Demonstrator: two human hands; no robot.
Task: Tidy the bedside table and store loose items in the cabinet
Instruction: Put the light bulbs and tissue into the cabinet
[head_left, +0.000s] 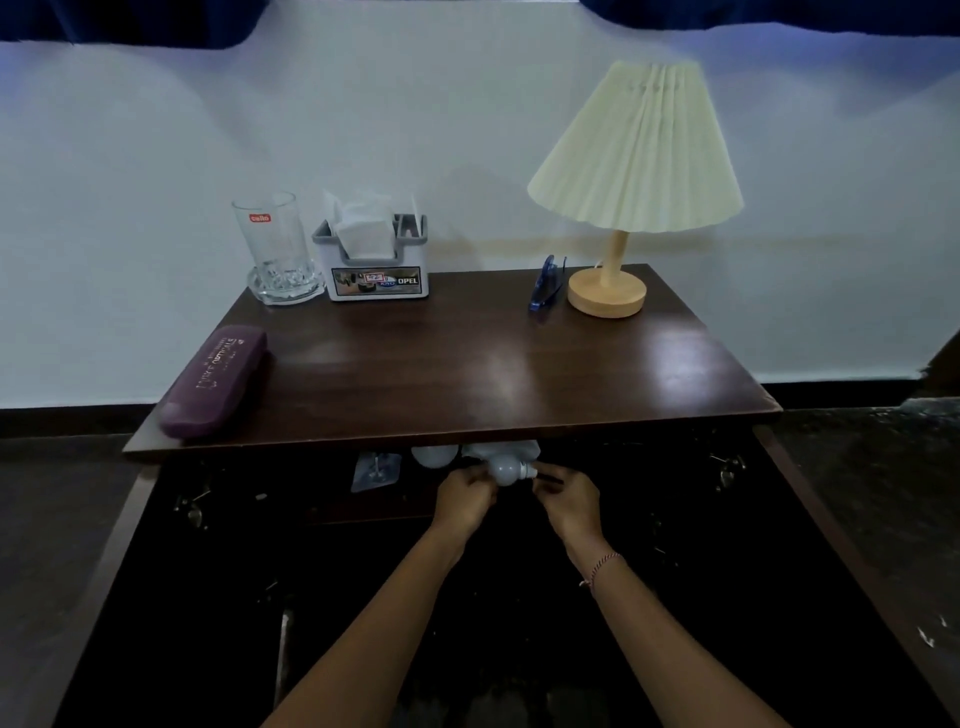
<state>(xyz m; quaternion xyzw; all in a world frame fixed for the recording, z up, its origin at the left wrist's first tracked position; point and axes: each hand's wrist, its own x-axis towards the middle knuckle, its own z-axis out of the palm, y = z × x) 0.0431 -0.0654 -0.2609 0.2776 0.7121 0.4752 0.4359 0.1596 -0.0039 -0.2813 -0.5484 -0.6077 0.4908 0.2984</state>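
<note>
Both of my hands meet at 1 white light bulb, just below the front edge of the surface, at the mouth of the open cabinet. My left hand curls around the round glass end. My right hand pinches at the metal cap end, where something thin and dark shows by my fingertips; I cannot make out what it is.

Just behind the bulb, the surface's edge cuts off a second bulb and some pale wrapping, so only their lower parts show. To the left lies a clear packet with a small hook-like shape inside. The rest of the cabinet interior is too dark to read, apart from a few metal hinges glinting at both sides.

On the surface, a purple spectacle case lies at the front left corner, slightly overhanging the side. At the back left, 1 drinking glass stands in a cut-glass dish, touching or just beside a grey tissue holder. At the back right, blue glasses lie folded just beside the wooden base of a lamp with a pleated cream shade.
</note>
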